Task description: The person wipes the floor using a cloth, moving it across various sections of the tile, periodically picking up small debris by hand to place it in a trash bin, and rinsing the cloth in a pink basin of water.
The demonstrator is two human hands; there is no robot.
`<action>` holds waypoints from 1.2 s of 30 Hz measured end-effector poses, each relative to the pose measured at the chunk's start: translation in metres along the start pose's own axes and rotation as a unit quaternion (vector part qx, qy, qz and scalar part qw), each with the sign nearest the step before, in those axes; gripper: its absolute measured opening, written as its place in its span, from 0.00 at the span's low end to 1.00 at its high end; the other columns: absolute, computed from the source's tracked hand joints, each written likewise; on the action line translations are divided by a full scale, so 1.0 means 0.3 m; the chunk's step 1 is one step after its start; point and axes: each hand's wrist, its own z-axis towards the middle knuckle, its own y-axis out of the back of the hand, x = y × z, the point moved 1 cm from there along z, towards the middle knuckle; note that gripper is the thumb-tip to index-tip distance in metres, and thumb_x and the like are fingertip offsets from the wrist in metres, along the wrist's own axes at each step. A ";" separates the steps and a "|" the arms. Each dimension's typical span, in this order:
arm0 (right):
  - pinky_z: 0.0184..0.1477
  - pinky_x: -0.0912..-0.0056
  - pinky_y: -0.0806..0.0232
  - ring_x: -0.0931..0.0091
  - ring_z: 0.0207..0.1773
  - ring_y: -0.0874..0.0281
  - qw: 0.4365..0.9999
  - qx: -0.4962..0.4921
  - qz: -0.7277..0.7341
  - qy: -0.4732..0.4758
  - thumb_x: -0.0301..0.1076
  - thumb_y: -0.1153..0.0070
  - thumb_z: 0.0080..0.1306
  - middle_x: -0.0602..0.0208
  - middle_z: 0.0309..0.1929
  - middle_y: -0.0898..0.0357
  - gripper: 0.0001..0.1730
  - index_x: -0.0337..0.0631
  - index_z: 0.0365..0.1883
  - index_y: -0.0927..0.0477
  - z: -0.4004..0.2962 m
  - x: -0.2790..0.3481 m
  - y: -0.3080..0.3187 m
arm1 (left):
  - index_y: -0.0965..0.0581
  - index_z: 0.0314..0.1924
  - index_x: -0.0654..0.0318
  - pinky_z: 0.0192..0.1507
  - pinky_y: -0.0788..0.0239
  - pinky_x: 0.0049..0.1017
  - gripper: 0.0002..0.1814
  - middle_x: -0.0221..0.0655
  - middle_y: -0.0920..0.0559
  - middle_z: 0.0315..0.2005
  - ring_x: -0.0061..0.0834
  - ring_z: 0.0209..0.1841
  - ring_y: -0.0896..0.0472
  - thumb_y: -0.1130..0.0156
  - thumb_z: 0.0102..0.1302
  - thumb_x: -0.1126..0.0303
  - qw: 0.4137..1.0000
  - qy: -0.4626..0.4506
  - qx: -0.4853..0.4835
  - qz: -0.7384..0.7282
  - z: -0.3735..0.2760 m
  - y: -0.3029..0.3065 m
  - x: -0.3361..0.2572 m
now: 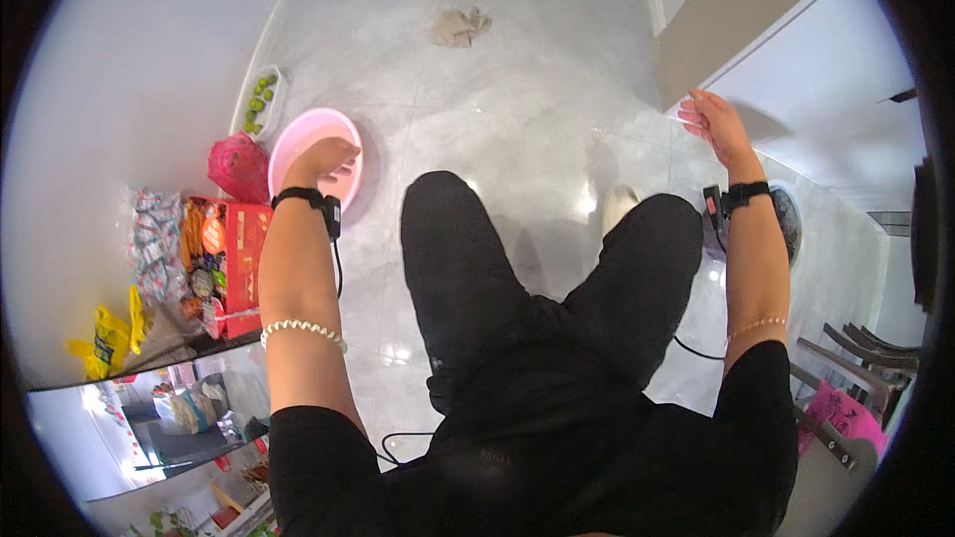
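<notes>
My left hand reaches over the opening of a pink plastic basin on the floor at left, with nothing seen in its parted fingers. What the basin holds is mostly hidden. My right hand is raised at the right, near the edge of a pale panel, fingers apart and holding nothing. A crumpled beige cloth lies on the floor ahead. Behind my right forearm a round container is partly visible.
Along the left wall are a white tray of green fruit, a red plastic bag, a red box of packaged items and a yellow bag. Dark chair parts and a pink bag are at lower right.
</notes>
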 end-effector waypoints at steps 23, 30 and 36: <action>0.52 0.66 0.26 0.73 0.52 0.18 0.931 0.202 -0.289 0.096 0.48 0.46 0.74 0.66 0.54 0.17 0.28 0.42 0.66 0.25 0.867 0.684 -1.068 | 0.15 0.50 0.61 0.52 0.25 0.42 0.21 0.49 0.13 0.46 0.43 0.48 0.14 0.39 0.69 0.52 0.983 -0.151 -0.040 0.098 0.454 0.480 0.066; 0.57 0.62 0.26 0.69 0.56 0.18 0.783 0.392 -0.471 0.109 0.47 0.42 0.73 0.59 0.56 0.17 0.29 0.40 0.67 0.25 0.947 0.825 -1.233 | 0.16 0.52 0.63 0.52 0.24 0.39 0.22 0.49 0.13 0.46 0.45 0.47 0.14 0.37 0.67 0.53 0.968 -0.140 -0.183 0.102 0.565 0.944 -0.272; 0.58 0.60 0.27 0.62 0.56 0.17 0.790 0.309 -0.499 0.179 0.47 0.41 0.71 0.50 0.56 0.17 0.30 0.38 0.65 0.23 1.266 0.967 -1.167 | 0.17 0.53 0.64 0.52 0.25 0.36 0.21 0.45 0.12 0.43 0.37 0.45 0.13 0.37 0.69 0.55 0.966 -0.206 -0.119 0.101 0.828 1.083 -0.718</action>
